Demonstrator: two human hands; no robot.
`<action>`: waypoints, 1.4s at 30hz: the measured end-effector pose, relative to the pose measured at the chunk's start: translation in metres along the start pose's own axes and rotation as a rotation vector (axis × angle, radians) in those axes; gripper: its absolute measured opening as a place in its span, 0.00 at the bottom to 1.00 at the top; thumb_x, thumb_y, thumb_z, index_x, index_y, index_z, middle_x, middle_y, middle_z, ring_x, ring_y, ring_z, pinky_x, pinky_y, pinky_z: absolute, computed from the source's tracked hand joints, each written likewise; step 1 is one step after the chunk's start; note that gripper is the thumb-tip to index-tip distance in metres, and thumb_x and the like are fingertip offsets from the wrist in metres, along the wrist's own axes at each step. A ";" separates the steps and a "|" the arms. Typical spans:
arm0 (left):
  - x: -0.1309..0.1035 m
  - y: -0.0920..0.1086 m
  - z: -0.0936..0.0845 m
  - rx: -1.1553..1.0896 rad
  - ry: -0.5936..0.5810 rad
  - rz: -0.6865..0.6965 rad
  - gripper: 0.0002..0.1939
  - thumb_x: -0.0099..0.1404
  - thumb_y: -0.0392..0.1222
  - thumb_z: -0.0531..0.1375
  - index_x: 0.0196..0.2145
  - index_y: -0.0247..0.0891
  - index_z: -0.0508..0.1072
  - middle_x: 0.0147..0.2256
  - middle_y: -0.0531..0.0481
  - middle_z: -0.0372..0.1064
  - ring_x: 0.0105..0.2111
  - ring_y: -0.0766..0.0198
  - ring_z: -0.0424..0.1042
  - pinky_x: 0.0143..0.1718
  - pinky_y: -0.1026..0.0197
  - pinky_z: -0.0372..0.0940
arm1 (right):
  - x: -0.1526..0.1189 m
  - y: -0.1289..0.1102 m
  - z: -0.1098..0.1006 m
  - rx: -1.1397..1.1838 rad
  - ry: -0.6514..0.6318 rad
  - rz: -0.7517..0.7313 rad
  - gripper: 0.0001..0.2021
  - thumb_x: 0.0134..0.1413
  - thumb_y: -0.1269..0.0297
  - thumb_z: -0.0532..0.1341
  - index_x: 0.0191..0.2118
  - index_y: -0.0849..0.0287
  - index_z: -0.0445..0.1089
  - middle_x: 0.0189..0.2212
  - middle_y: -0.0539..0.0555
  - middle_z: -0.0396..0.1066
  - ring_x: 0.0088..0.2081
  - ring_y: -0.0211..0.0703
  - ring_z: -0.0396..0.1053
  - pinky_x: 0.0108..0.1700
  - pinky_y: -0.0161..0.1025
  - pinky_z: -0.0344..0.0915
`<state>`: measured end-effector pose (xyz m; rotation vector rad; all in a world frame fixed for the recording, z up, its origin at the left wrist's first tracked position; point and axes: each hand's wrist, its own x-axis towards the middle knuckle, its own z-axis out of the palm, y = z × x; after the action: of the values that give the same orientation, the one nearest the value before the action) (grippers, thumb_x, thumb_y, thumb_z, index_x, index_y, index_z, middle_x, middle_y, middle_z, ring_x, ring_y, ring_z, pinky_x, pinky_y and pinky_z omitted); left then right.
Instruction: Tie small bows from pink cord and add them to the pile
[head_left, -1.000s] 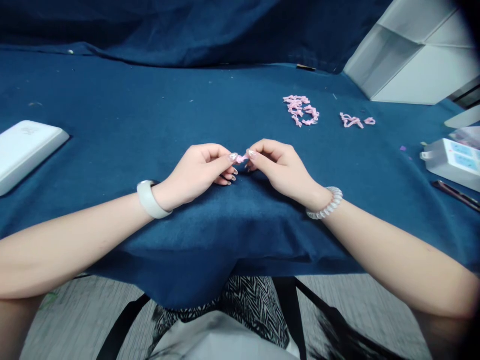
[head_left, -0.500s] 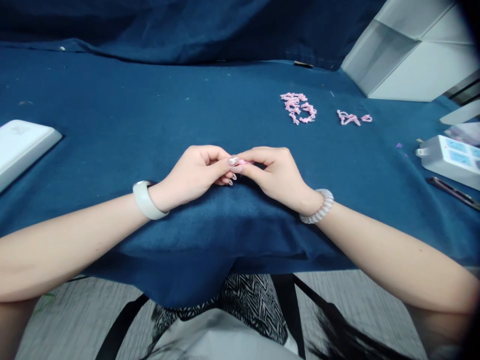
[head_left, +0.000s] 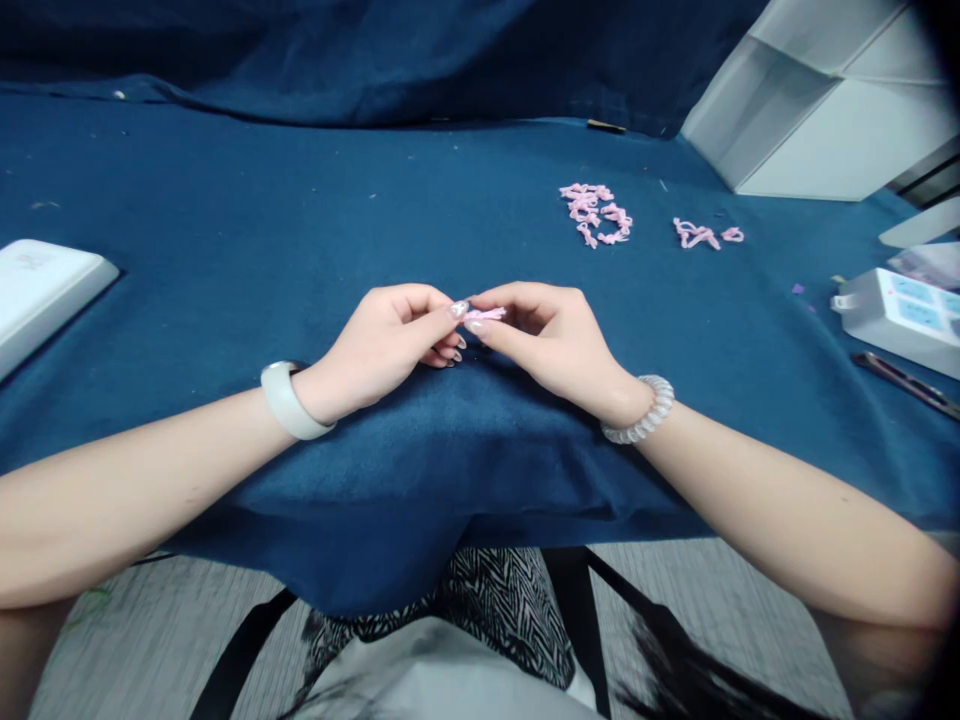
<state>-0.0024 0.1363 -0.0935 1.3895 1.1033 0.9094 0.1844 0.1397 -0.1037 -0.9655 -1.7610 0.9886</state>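
A short piece of pink cord is pinched between my two hands, just above the front part of the blue cloth. My left hand grips its left end between thumb and fingertips. My right hand has thumb and forefinger closed on it from the right, and the strands show between them. The part under the fingertips is hidden. Farther back lie a larger group of knotted pink cord pieces and a smaller group of pink cord pieces to its right.
A white box-like device sits at the left edge. On the right are a small white case with blue panels, a dark pen-like tool and a tall white organizer. Blue cloth covers the table.
More of the pink cord shows between my fingers, its strands now lying along my right thumb. Both hands have shifted slightly, the fingertips still close together.
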 end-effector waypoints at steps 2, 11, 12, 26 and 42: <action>0.000 0.000 0.000 -0.031 0.008 -0.011 0.14 0.61 0.48 0.65 0.27 0.34 0.72 0.26 0.50 0.72 0.25 0.69 0.73 0.29 0.69 0.69 | 0.000 -0.001 -0.001 -0.004 0.009 -0.003 0.12 0.54 0.58 0.66 0.38 0.62 0.78 0.35 0.55 0.79 0.33 0.41 0.74 0.38 0.39 0.70; 0.000 0.001 -0.001 0.026 -0.044 0.007 0.16 0.60 0.52 0.65 0.33 0.34 0.77 0.28 0.49 0.73 0.29 0.68 0.74 0.30 0.69 0.69 | 0.000 -0.001 -0.001 -0.077 0.058 -0.110 0.08 0.55 0.60 0.66 0.33 0.60 0.78 0.30 0.52 0.77 0.31 0.38 0.72 0.35 0.37 0.67; 0.000 0.002 -0.001 0.039 -0.053 0.010 0.16 0.60 0.52 0.65 0.33 0.34 0.77 0.28 0.48 0.74 0.29 0.68 0.74 0.31 0.69 0.69 | 0.000 -0.001 -0.001 -0.089 0.061 -0.122 0.07 0.54 0.61 0.66 0.33 0.60 0.78 0.30 0.52 0.77 0.31 0.38 0.71 0.35 0.37 0.67; 0.005 0.000 0.004 -0.086 -0.016 0.024 0.13 0.65 0.46 0.62 0.29 0.34 0.67 0.25 0.53 0.65 0.23 0.72 0.67 0.23 0.71 0.68 | 0.001 0.003 0.000 -0.066 0.067 -0.181 0.07 0.54 0.65 0.64 0.37 0.62 0.75 0.27 0.50 0.69 0.29 0.35 0.64 0.33 0.36 0.64; 0.000 0.001 0.001 0.132 -0.063 0.136 0.16 0.68 0.46 0.59 0.26 0.35 0.65 0.21 0.54 0.65 0.21 0.73 0.67 0.23 0.72 0.63 | -0.001 -0.001 0.001 -0.098 -0.011 -0.190 0.13 0.51 0.58 0.68 0.39 0.62 0.74 0.31 0.52 0.73 0.32 0.36 0.69 0.36 0.36 0.67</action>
<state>-0.0012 0.1363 -0.0923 1.6069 1.0470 0.8962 0.1837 0.1381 -0.1039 -0.8359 -1.8864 0.7945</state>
